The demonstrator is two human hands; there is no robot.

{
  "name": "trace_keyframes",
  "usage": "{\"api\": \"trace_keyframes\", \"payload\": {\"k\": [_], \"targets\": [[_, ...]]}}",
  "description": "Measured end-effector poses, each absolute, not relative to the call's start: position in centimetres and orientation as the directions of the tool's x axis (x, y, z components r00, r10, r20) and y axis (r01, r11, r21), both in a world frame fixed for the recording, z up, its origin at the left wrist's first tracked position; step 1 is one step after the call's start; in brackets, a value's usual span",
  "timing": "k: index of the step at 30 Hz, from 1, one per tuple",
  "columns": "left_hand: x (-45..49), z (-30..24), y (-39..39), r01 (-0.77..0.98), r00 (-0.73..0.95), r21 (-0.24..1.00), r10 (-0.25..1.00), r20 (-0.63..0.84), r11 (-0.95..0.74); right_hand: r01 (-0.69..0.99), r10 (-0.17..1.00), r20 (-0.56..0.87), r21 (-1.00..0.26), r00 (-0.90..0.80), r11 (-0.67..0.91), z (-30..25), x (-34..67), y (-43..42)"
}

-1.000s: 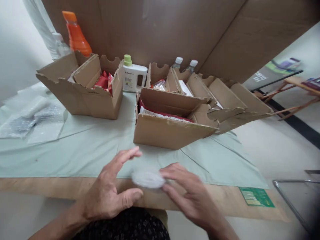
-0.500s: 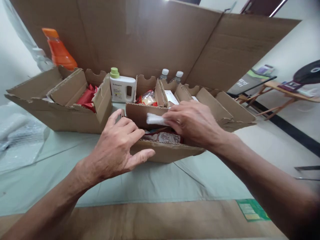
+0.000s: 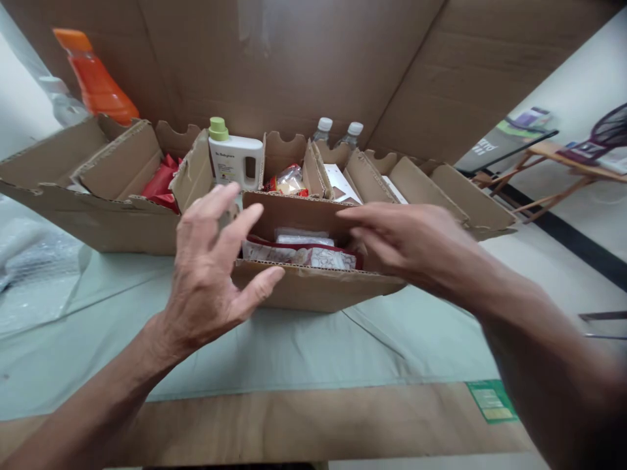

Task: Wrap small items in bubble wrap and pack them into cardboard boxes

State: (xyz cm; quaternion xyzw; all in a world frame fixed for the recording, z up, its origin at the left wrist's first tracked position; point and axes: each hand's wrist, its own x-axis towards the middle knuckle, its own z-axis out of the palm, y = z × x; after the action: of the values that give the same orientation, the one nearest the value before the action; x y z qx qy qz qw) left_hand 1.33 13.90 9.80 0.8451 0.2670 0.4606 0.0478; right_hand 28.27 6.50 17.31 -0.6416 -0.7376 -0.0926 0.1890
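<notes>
A cardboard box (image 3: 318, 290) stands in front of me. Inside it sits a patterned packet with a dark red edge (image 3: 298, 254), and behind that a white plastic-wrapped item (image 3: 304, 237) is partly visible. My left hand (image 3: 208, 261) hovers at the box's left end, fingers spread, holding nothing. My right hand (image 3: 401, 238) is over the right end with its fingers stretched out to the left; nothing shows in it. Whether its fingertips touch the cardboard I cannot tell.
Behind are cardboard compartments with a red packet (image 3: 161, 186), a snack bag (image 3: 289, 181) and a white box (image 3: 340, 185). A white bottle with a green cap (image 3: 235, 158), an orange bottle (image 3: 100, 81) and clear bottles (image 3: 350, 134) stand there. Bubble wrap (image 3: 39, 264) lies left.
My right hand has let go of the white item, and it now lies in the box. My left hand has lifted slightly and moved left. The view has shifted a little.
</notes>
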Motion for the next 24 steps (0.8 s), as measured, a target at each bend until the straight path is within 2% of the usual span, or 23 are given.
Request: {"api": "trace_keyframes", "payload": {"k": [1, 3, 4, 5, 7, 9, 12, 14, 16, 19, 21, 24], "targets": [[0.6, 9.1, 13.5, 0.408, 0.369, 0.379, 0.529, 0.764, -0.831, 0.984, 0.883, 0.467, -0.127, -0.053, 0.126, 17.1, 28.7, 4.0], [-0.9, 7.4, 12.6, 0.388, 0.294, 0.516, 0.633, 0.716, -0.763, 0.963, 0.778, 0.585, -0.253, 0.226, -0.090, 15.8, 29.5, -0.7], [-1.5, 6.4, 12.2, 0.368, 0.296, 0.596, 0.698, 0.652, -0.713, 0.923, 0.721, 0.593, -0.344, 0.358, -0.174, 14.7, 29.8, -2.4], [-1.9, 5.4, 11.9, 0.345, 0.317, 0.674, 0.758, 0.571, -0.653, 0.878, 0.719, 0.550, -0.444, 0.425, -0.180, 13.2, 29.9, -3.5], [-1.8, 3.7, 11.7, 0.296, 0.378, 0.796, 0.830, 0.410, -0.528, 0.815, 0.794, 0.451, -0.571, 0.408, -0.095, 9.9, 29.8, -3.8], [-0.5, 2.6, 11.9, 0.211, 0.422, 0.871, 0.845, 0.328, -0.444, 0.744, 0.865, 0.370, -0.669, 0.338, -0.004, 6.7, 29.1, -2.1], [1.6, 1.9, 11.3, 0.034, 0.442, 0.925, 0.836, 0.326, -0.379, 0.631, 0.858, 0.339, -0.776, 0.386, 0.023, 3.4, 27.3, 0.3], [1.6, 1.4, 9.5, -0.021, 0.423, 0.939, 0.847, 0.320, -0.344, 0.591, 0.831, 0.332, -0.807, 0.447, 0.005, 2.4, 26.0, -0.4], [-0.3, 0.5, 6.4, 0.016, 0.398, 0.954, 0.877, 0.269, -0.300, 0.585, 0.827, 0.332, -0.811, 0.455, 0.003, 2.2, 24.4, -3.0], [-5.8, -1.2, 1.5, 0.150, 0.358, 0.973, 0.927, 0.114, -0.177, 0.618, 0.863, 0.345, -0.785, 0.370, 0.049, 3.1, 21.3, -6.9], [-9.7, -1.2, 0.3, 0.212, 0.230, 0.972, 0.972, 0.054, -0.104, 0.618, 0.905, 0.337, -0.778, 0.261, 0.112, 4.3, 18.7, -7.2], [-12.7, 1.2, 2.7, 0.223, 0.046, 0.963, 0.988, 0.148, -0.154, 0.549, 0.943, 0.317, -0.809, 0.103, 0.212, 6.7, 15.8, -3.8]]}}
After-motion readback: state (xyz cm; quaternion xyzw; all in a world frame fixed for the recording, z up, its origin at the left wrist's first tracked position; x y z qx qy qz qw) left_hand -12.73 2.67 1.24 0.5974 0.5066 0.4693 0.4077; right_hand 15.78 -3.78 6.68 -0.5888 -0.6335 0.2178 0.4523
